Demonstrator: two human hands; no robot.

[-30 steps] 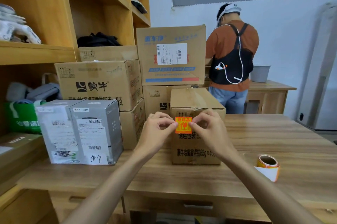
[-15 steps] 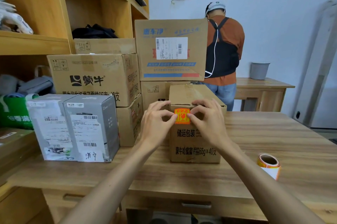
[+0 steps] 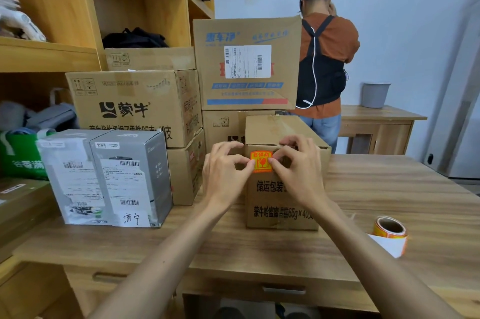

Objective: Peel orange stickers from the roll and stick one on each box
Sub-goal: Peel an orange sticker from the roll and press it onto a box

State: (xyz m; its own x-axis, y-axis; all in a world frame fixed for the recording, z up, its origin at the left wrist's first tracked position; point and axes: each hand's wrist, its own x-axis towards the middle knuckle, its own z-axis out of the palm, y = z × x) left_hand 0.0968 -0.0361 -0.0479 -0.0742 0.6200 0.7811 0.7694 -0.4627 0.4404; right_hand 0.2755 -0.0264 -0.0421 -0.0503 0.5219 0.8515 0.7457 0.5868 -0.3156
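Observation:
An orange sticker [image 3: 261, 162] lies against the upper front face of the small brown box [image 3: 281, 199] standing on the desk. My left hand [image 3: 226, 175] holds the sticker's left edge with its thumb, and its fingers are curled at the box's top edge. My right hand [image 3: 298, 170] holds the right edge the same way. The sticker roll [image 3: 388, 231] lies on the desk to the right, with a white backing strip trailing from it. Neither hand touches the roll.
Left of the small box stand two grey parcels [image 3: 111, 178] and, behind them, stacked brown cartons [image 3: 135, 108]. A large carton [image 3: 246, 64] tops the stack behind. A person [image 3: 324, 64] stands at the back with their back turned. The wooden desk [image 3: 389, 188] extends to the right.
Both hands carried the sticker from in front of the box up to its upper front face, where it now lies flat. The view has moved closer.

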